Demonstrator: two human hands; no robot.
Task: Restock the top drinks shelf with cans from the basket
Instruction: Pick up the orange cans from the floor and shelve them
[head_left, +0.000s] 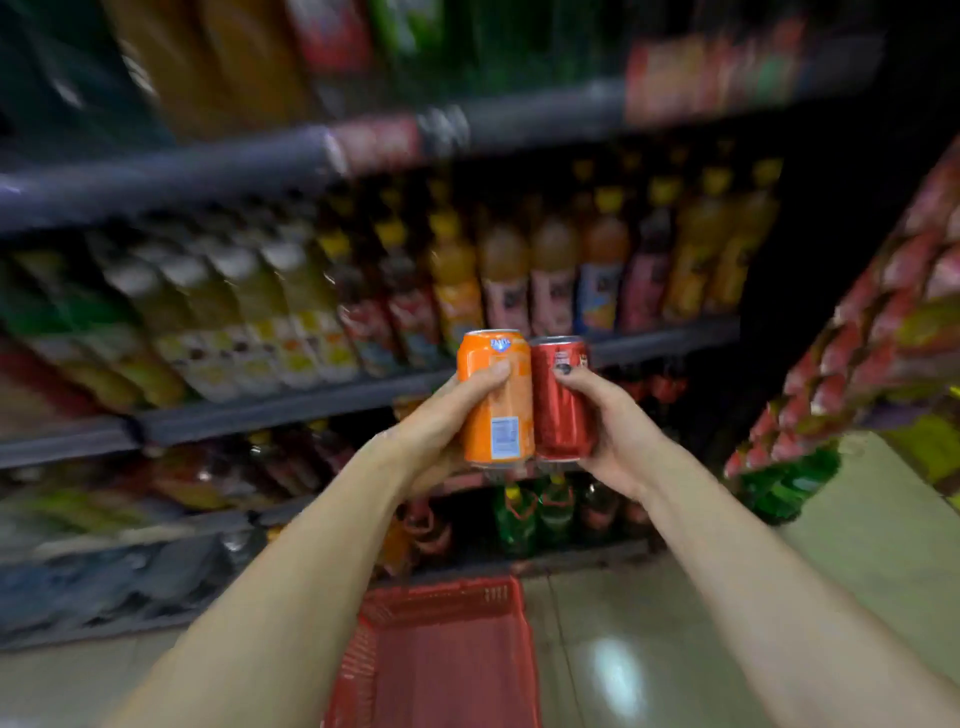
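Note:
My left hand (441, 431) grips an orange can (501, 410) upright. My right hand (608, 421) grips a red can (558, 405) beside it, and the two cans touch side by side at mid-frame. A red plastic basket (447, 603) stands on the floor below my arms; its inside looks empty where it shows. The upper drinks shelf (260, 161) runs across the top of the view, well above the cans, with blurred bottles on it.
Shelves of bottled drinks (519, 270) fill the rack in front of me, with green bottles (535, 514) on the lowest level. A stack of red and green packs (872, 353) stands at the right. Pale tiled floor (649, 649) lies right of the basket.

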